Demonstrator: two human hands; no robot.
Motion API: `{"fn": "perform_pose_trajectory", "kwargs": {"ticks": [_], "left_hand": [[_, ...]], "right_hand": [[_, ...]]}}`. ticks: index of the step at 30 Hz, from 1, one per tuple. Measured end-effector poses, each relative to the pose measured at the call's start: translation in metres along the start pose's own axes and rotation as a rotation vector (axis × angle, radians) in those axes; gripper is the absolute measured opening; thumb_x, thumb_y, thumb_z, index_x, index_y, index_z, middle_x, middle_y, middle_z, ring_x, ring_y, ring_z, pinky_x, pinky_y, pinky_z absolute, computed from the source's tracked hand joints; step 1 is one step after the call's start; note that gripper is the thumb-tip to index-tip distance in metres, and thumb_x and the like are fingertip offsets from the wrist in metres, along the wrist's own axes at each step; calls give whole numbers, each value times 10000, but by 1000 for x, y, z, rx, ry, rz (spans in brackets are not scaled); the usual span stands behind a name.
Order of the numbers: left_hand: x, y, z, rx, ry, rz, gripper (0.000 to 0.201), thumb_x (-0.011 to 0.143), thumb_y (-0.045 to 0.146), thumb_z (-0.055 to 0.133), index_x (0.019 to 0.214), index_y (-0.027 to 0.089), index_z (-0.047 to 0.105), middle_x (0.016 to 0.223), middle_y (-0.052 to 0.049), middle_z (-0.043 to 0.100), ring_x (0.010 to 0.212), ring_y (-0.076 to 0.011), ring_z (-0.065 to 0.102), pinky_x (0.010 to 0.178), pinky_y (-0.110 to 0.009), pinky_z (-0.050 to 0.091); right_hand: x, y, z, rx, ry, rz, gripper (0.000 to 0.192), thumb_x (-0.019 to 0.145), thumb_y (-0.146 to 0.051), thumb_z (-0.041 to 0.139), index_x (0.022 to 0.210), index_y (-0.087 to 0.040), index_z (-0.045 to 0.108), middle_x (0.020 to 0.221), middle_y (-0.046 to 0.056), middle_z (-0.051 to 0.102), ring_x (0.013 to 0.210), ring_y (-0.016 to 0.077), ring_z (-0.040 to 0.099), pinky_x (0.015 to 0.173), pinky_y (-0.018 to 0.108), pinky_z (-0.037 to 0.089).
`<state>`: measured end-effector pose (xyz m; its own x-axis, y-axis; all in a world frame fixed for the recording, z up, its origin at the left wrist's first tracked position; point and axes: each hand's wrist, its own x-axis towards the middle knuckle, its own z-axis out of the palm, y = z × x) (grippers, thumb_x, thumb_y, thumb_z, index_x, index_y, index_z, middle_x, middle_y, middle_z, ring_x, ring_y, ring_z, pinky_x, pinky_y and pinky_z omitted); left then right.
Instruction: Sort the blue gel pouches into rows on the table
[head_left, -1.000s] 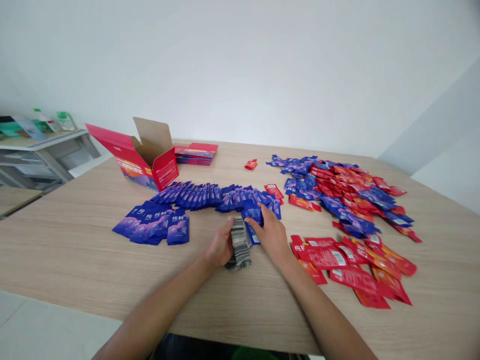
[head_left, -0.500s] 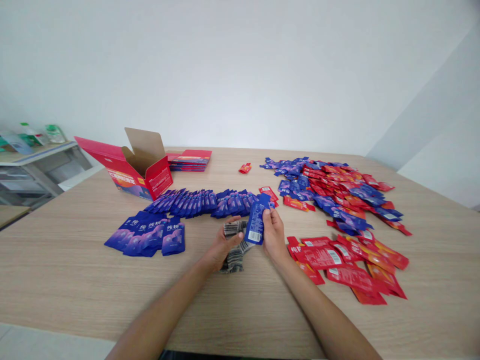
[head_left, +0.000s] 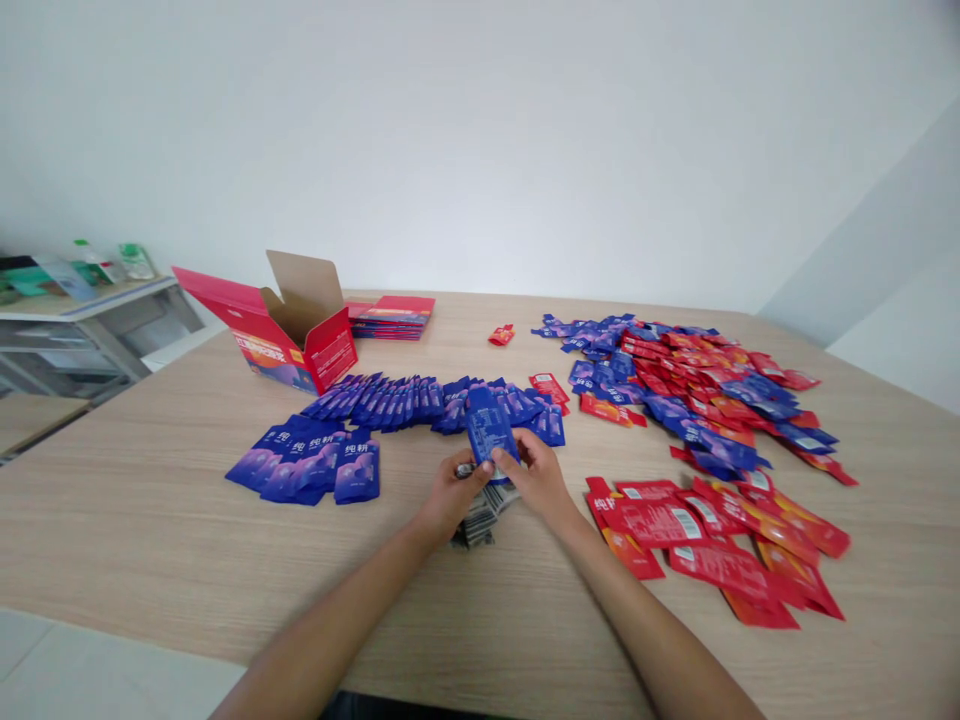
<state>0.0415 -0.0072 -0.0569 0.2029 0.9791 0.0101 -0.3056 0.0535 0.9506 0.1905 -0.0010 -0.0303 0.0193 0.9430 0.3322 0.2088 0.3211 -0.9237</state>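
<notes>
- One wooden table (head_left: 150, 520), the largest item, carries everything listed below and runs across the whole view.
- Many loose red and blue sachets lie in a mixed heap (head_left: 690, 385) at your far right, well apart from your hands.
- Several red sachets (head_left: 712, 540) lie spread flat, near your right forearm.
- A long overlapping row of blue sachets (head_left: 405, 398) runs across the middle of the table, just beyond your hands.
- One open red carton (head_left: 289, 335) stands at the row's left end, its brown flap raised.
- A fan of blue sachets (head_left: 315, 462), printed face up, lies left of your hands and in front of the carton.
- One flat pile of red cartons (head_left: 391, 314) rests behind the open carton.
- One stack of sachets (head_left: 480, 505), showing grey striped edges, lies on the table under both your hands.
- Your right hand (head_left: 538, 482) pinches the lower edge of one blue sachet (head_left: 489, 428) between thumb and fingers, so that it stands upright above the stack.
- Your left hand (head_left: 448, 492) is curled, fingertips closed on the same sachet's lower edge and on the top of the stack.
- One small red sachet (head_left: 502, 333) lies alone, far back on the table.
</notes>
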Motion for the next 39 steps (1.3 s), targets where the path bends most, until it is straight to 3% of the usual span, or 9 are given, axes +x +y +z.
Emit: {"fn": "perform_pose_trajectory", "kwargs": {"ticks": [8,18,26,35,39], "left_hand": [[4,7,1,205,65,272,361,764,526,766,878,184,782,955,-77,735,917,-239,631,900,-386,492],[3,8,0,243,107,252,293,743,477,789,770,187,760,859,-73,704,846,-233,597,860,-369,477],[-3,15,3,419,-14,359,203,831,394,706,788,204,764,885,-91,677,858,-238,608,821,-360,474],[-2,15,5,342,16,301,199,752,387,790,688,211,722,826,-59,661,804,-209,587,782,-320,451],[-3,13,6,306,22,279,203,731,389,817,701,208,731,834,-60,662,821,-208,589,802,-317,449]], "right_hand": [[3,2,5,129,-10,82,308,726,-489,741,788,-216,612,661,-28,596,591,145,495,577,265,397],[0,-2,9,238,12,143,361,706,-530,764,739,-222,578,629,-40,575,580,134,478,569,257,409],[1,0,4,302,-24,168,364,715,-522,805,825,-190,703,755,1,690,651,150,573,647,283,470],[2,1,6,365,124,254,410,647,-554,845,747,-181,707,662,-7,670,559,125,526,559,270,453],[2,1,7,361,131,256,424,640,-573,840,733,-188,689,642,-10,652,541,123,502,530,266,439]]}}
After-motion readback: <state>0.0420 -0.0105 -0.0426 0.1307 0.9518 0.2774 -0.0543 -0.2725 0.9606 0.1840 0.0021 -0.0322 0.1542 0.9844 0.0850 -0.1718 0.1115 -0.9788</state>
